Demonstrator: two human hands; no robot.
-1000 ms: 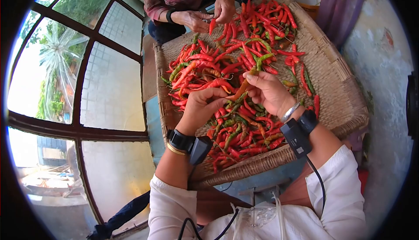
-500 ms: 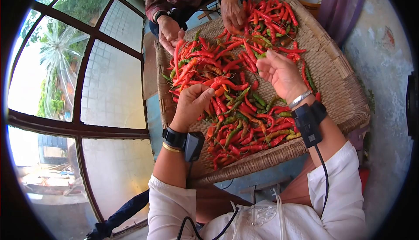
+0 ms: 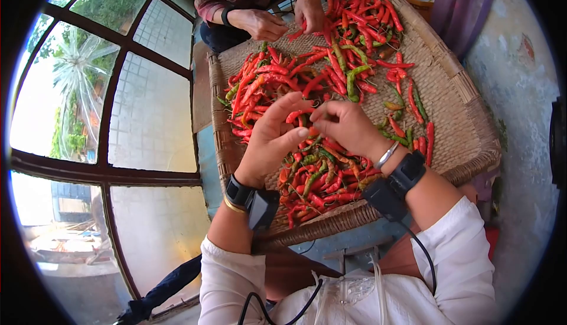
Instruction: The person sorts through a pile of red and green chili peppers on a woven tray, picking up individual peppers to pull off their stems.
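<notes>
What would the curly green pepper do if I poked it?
The green pepper probably wouldn't roll far, because it's bent and has red peppers close beside it. It looks thin, so it should be light. Its skin has a little shine, so it might feel a bit slippery.

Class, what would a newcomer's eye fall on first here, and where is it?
First, the peppers, mostly bright red with some green, heaped across the woven tray in the middle. Next, the wearer's left hand and right hand, close together above them, with a co-worker's hands at the tray's far side. Then the large dark-framed window on the left, with its pale starburst.
</notes>
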